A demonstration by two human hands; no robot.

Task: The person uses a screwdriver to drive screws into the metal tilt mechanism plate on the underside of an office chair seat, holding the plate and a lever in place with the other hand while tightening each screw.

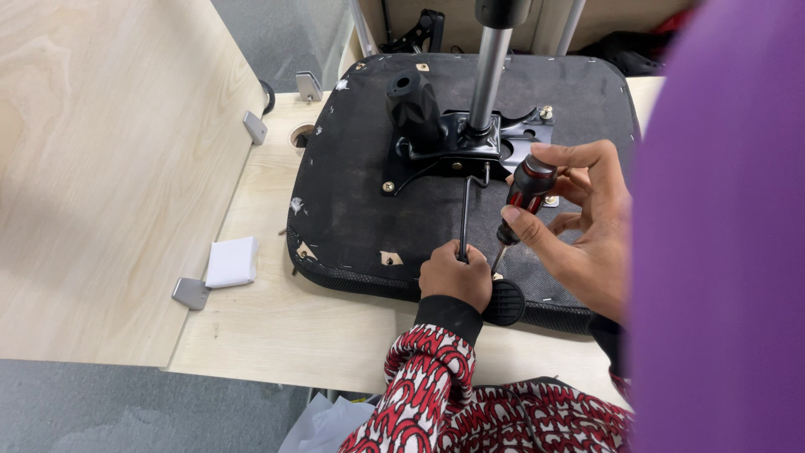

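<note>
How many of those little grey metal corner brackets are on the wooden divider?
3: one grey metal bracket by the white block, one halfway along the pale wooden divider, one at the far end. Others may be hidden.

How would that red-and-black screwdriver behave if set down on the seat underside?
The screwdriver looks rigid, with a thin metal shaft. Its rounded handle could probably roll on the seat base. The ribbed grip likely resists slipping in the right hand.

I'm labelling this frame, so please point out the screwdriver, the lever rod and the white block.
screwdriver [526, 191]: head view, on its red-black handle.
lever rod [465, 210]: head view, mid-shaft.
white block [231, 262]: head view, its top face.
</note>
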